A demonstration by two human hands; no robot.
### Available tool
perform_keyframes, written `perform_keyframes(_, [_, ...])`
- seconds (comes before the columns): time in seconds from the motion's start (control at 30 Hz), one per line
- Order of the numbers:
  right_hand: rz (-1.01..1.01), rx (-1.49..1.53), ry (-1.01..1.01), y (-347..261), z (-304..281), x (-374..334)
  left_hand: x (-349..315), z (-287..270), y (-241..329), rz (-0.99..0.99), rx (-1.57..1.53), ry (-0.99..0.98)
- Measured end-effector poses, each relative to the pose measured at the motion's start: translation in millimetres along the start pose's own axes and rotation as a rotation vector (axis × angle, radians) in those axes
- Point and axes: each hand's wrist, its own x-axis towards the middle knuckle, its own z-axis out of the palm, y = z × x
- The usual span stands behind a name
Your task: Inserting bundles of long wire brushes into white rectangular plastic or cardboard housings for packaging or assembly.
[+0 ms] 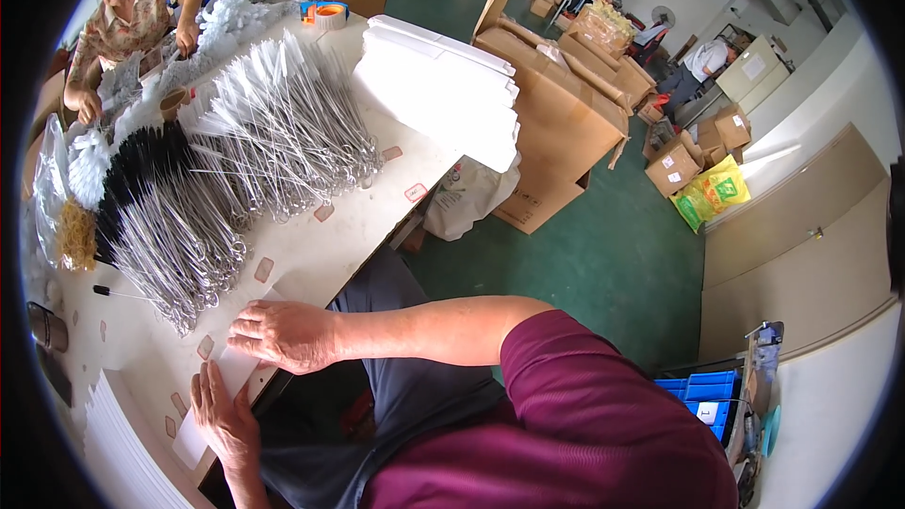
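At the white tabletop's near edge: long flat white strip, lying beneath both hands.
Left hand: laid open on it.
Right hand: fingers bent over it — pinching or pressing, cannot tell.
Beyond: heaped silver wire stems with looped ends.

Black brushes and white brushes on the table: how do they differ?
The black brushes have dark bristles; the white brushes have pale ones. The black brushes lie nearer the right hand, the white brushes farther up the table. Both lie piled, with silvery wire stems ending in loops.
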Motion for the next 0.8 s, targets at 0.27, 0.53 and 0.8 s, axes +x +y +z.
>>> perform_keyframes(0.27, [0.007,-0.292,-0.24,-28,16,-4,-13,-1,29,-0.021,0.123,-0.102])
perform_keyframes(0.53, [0.098,-0.428,-0.205,-7,14,-27,-63,-15,-31,-0.076,0.193,-0.075])
perform_keyframes(0.8, [0.194,-0.357,-0.19,3,-16,-45,-84,-19,-43,-0.178,0.269,-0.004])
